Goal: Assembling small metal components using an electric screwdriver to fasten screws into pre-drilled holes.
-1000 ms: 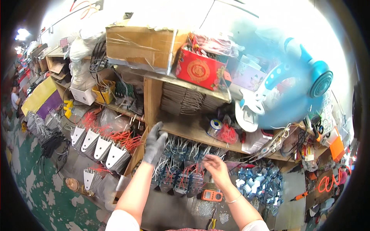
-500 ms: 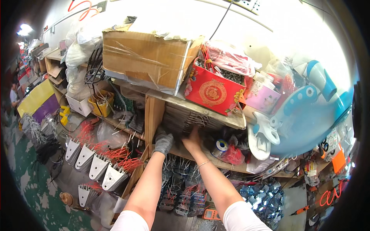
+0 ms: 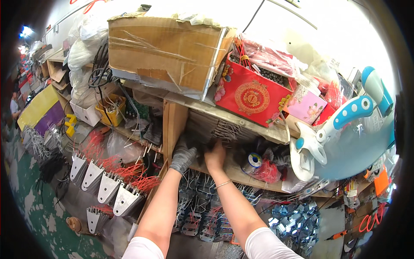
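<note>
A taped cardboard box (image 3: pixel 166 54) sits on the top shelf at the left, with a red patterned box (image 3: pixel 250 96) of dark parts just to its right and a small pink box (image 3: pixel 307 107) beyond. Far right hangs a pale blue and white plastic appliance (image 3: pixel 349 138). Low on the left, silver metal brackets (image 3: pixel 103 187) with red wires hang in a row, near a yellow bin (image 3: pixel 112 110).

I count two hands, the gloved left hand (image 3: pixel 183 156) and the bare right hand (image 3: pixel 215 156), one cardboard box (image 3: pixel 166 54), one red box (image 3: pixel 251 96) and one pink box (image 3: pixel 307 108).
</note>
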The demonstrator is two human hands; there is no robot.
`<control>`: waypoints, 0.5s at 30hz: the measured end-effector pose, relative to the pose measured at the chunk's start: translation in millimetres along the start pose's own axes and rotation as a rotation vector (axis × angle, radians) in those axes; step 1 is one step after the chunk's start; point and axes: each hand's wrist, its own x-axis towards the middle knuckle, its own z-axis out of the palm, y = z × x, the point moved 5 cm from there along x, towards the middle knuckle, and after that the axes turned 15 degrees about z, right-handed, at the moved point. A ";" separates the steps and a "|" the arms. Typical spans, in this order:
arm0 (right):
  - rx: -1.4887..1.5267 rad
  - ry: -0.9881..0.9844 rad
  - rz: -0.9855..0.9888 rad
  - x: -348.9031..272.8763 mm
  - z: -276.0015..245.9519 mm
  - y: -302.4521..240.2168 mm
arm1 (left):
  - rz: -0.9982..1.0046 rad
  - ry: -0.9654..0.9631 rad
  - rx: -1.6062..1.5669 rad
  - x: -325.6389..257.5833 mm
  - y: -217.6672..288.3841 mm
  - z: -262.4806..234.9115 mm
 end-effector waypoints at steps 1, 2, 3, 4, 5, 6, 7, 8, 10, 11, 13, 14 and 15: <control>0.015 -0.030 0.016 1.7 3.8 2.1 | 0.014 0.010 0.059 -0.7 0.3 -1.7; 0.028 -0.059 0.032 2.7 7.2 4.4 | 0.016 0.010 0.050 -1.4 -0.4 -2.6; 0.019 -0.052 0.028 2.6 8.6 6.3 | 0.020 -0.017 -0.036 -2.4 -1.4 -1.3; 0.037 -0.043 0.067 2.4 8.7 4.3 | 0.031 -0.044 -0.099 -1.4 1.1 -4.3; 0.053 -0.030 0.106 2.5 8.2 2.6 | 0.042 -0.046 -0.090 0.5 -0.3 -6.0; 0.066 -0.021 0.107 3.7 6.8 -0.7 | 0.065 -0.038 -0.058 3.9 -1.8 -6.3; 0.016 0.005 0.069 5.6 4.0 1.7 | 0.083 -0.034 -0.055 5.2 1.2 -1.2; -0.035 0.037 0.034 8.4 -1.1 4.8 | 0.093 -0.047 -0.077 6.0 5.5 6.7; -0.065 0.041 0.039 11.9 -12.6 14.1 | 0.067 0.001 0.117 5.6 15.6 20.9; -0.058 0.003 0.039 3.9 -9.4 6.1 | 0.090 0.002 0.097 2.1 -13.8 17.5; -0.125 -0.110 0.085 -1.9 -2.9 6.1 | -0.015 -0.096 -0.075 -4.3 -28.3 28.4; -0.147 -0.110 0.109 -12.3 18.5 5.6 | -0.036 -0.203 -0.025 -3.3 -40.8 12.4; -0.089 -0.003 0.034 -6.9 30.2 15.2 | -0.197 -0.359 0.101 7.6 -84.9 22.1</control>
